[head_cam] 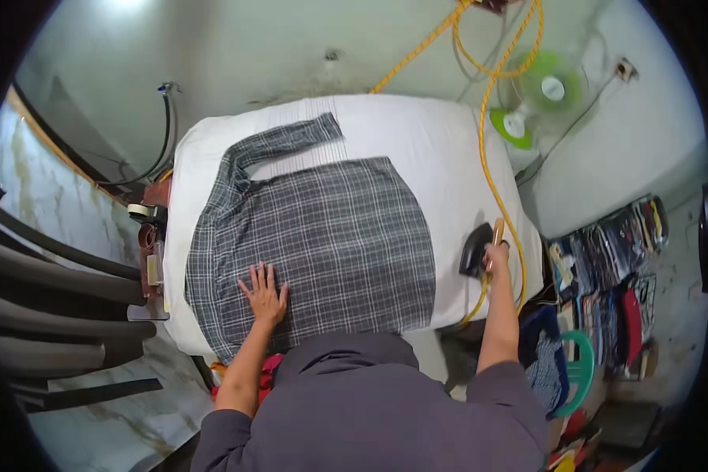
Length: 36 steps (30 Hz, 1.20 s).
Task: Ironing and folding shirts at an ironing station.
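A dark grey plaid long-sleeved shirt (336,236) lies spread on a padded table with a white cloth cover (401,124). One sleeve (283,141) stretches along the far side and bends towards the upper right. My left hand (266,298) rests flat on the shirt's lower left, fingers spread, holding nothing. Off the shirt's right edge, my right hand (495,258) grips the wooden handle of a black clothes iron (477,251). The iron is at the right part of the white cover, apart from the shirt. Whether its soleplate touches the cover is unclear.
A yellow cord (485,141) hangs from above and runs down past the iron. Behind the table's right corner is a green fan (546,88). Folded clothes (607,253) fill racks at right, above a green plastic chair (581,366). A tape dispenser (147,212) sits at left.
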Tool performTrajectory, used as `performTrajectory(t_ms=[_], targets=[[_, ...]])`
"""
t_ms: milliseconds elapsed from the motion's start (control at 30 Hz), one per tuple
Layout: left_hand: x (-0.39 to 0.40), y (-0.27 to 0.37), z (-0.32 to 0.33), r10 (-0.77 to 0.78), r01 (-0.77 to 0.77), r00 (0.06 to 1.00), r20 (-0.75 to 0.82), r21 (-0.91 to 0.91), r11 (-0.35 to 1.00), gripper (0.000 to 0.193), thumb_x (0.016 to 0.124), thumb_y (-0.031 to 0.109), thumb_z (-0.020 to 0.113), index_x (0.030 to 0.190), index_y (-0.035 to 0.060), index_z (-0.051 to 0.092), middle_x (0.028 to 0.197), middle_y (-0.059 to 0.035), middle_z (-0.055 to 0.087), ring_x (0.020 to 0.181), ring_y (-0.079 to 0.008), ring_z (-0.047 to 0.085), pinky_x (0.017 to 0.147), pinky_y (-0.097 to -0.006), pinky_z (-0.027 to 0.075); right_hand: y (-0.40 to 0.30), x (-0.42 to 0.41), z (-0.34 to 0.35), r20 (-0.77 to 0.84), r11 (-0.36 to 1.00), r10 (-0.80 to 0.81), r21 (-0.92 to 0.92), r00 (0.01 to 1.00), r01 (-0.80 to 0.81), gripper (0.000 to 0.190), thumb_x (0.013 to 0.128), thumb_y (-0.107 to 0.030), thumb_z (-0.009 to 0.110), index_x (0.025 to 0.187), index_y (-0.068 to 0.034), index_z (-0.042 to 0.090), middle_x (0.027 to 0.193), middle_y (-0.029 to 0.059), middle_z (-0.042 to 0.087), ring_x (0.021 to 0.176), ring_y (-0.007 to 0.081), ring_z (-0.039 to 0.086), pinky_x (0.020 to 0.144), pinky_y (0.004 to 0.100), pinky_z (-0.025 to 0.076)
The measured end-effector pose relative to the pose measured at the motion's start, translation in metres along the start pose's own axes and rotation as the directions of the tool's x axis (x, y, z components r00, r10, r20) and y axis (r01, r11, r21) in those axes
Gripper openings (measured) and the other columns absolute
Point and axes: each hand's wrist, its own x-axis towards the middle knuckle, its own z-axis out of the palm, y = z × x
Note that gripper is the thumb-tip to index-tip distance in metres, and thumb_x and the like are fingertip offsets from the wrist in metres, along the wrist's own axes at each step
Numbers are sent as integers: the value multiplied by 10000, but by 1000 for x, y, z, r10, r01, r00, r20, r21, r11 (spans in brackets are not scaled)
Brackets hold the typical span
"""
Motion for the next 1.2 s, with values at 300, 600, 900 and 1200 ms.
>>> performTrajectory(t_ms=[300,600,900,1200], targets=[[120,-32,-26,67,-60,986,-155,47,997,574,824,51,491,1390,116,419,1440,-28,410,1379,-278,303,1101,-668,72,-42,-180,75,243,797,-265,-490,933,354,488,781,-464,723,802,23,710,603,168,642,587,268,662,573,405,480],[269,-53,-21,278,-188,873,-401,250,950,302,849,207,599,1117,70,587,1164,-26,590,1235,-225,469,1125,-611,123,-181,-131,218,404,558,-437,-578,803,595,488,823,-522,614,876,-47,710,804,223,667,802,425,641,695,487,503],[316,-102,-48,518,-492,832,-200,168,854,208,789,292,663,779,104,575,801,-27,539,976,-208,536,1137,-615,126,-274,-124,294,912,30,-350,-218,215,975,384,747,-515,681,811,-140,736,713,143,668,701,332,653,665,431,512],[272,-119,-71,313,-341,823,-475,28,940,134,828,235,652,910,137,611,967,-18,575,1038,-185,553,1108,-586,189,-280,-265,436,953,-41,-275,-142,125,989,414,770,-488,680,811,-79,725,812,162,695,787,337,674,715,432,540]])
